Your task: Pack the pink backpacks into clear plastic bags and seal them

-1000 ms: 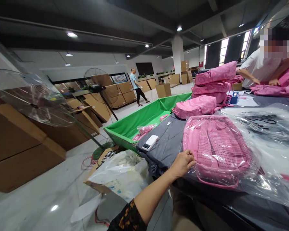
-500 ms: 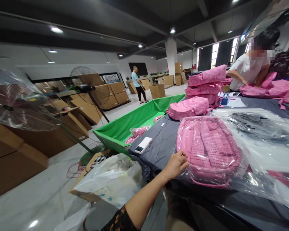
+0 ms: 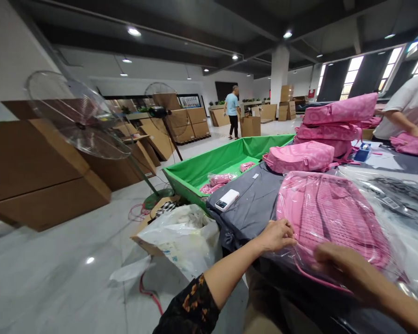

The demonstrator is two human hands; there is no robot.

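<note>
A pink backpack (image 3: 327, 208) inside a clear plastic bag (image 3: 292, 192) lies on the dark grey cloth of the table in front of me. My left hand (image 3: 277, 234) is at the bag's near left corner, fingers pinched on the plastic. Over the near edge of the same backpack is my right hand (image 3: 339, 260), smeared by motion, so its fingers do not show clearly. Just behind the bagged one sits another pink backpack (image 3: 301, 157), with a stack of pink backpacks (image 3: 337, 111) farther back.
A white phone-like device (image 3: 227, 200) lies left on the table. Beside the table is a green-lined bin (image 3: 202, 169) with pink items inside. A white plastic bag (image 3: 184, 232) and a standing fan (image 3: 80, 125) are at left. A co-worker (image 3: 406, 106) handles pink fabric at right.
My view has turned left, shifting things rightward in the picture. My right hand has come in over the bagged backpack. My left hand stays at the bag's corner.
</note>
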